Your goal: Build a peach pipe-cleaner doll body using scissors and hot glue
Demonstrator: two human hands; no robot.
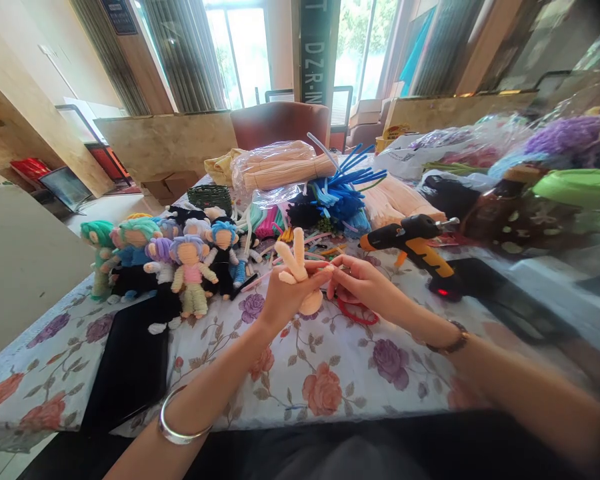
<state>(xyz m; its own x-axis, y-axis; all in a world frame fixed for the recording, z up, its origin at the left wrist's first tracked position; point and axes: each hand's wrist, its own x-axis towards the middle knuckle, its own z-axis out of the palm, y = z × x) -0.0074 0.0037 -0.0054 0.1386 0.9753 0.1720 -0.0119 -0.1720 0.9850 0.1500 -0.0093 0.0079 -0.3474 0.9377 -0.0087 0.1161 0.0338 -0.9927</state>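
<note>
My left hand (294,293) is closed around a peach-coloured pipe-cleaner doll body (299,257), head down, with two limbs sticking up above the fingers. A rounded end (311,304) shows below the hand. My right hand (363,283) meets the left fingertips, its thumb and fingers pinched together. From that pinch a thin red strand (359,320) hangs in a loop just above the tablecloth. The exact spot where the strand meets the doll body is hidden by my fingers.
Several finished yarn-haired dolls (193,273) stand at the left behind a black flat case (130,360). A glue gun (413,243) with a red light stands at the right. Pipe-cleaner bundles (285,167) and blue stems (337,200) lie behind. Wrapped bags (445,143) fill the right back.
</note>
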